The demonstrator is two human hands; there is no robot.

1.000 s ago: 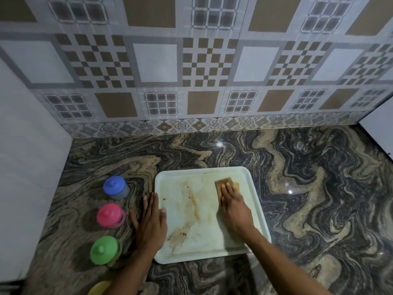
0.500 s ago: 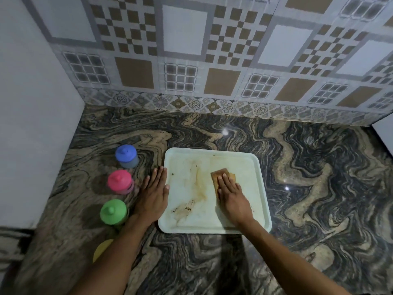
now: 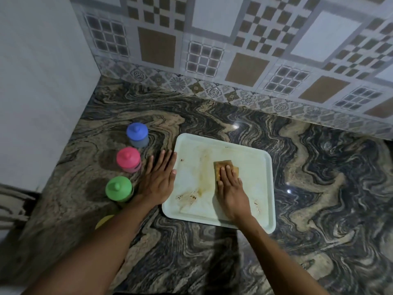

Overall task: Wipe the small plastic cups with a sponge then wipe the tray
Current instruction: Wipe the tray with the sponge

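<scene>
pressing flat fingers on a sponge [image 3: 223,168], the right hand [image 3: 231,191] keeps it on the stained tray [image 3: 251,160]. the left hand [image 3: 158,182] lies spread, flat against the tray's left rim. blue cup [image 3: 137,134], pink cup [image 3: 128,159] and green cup [image 3: 118,188] line the counter [image 3: 319,188] left of it.

Right hand [image 3: 231,192] with sponge [image 3: 221,167] has drawn back from the far rim of the tray [image 3: 262,167] toward its middle. This is a short stroke toward the person, and it ends closer to the brown streak [image 3: 205,167].

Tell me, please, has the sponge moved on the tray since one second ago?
Yes. The sponge, under the right hand, slid slightly from the tray's far rim toward its near edge.
</scene>
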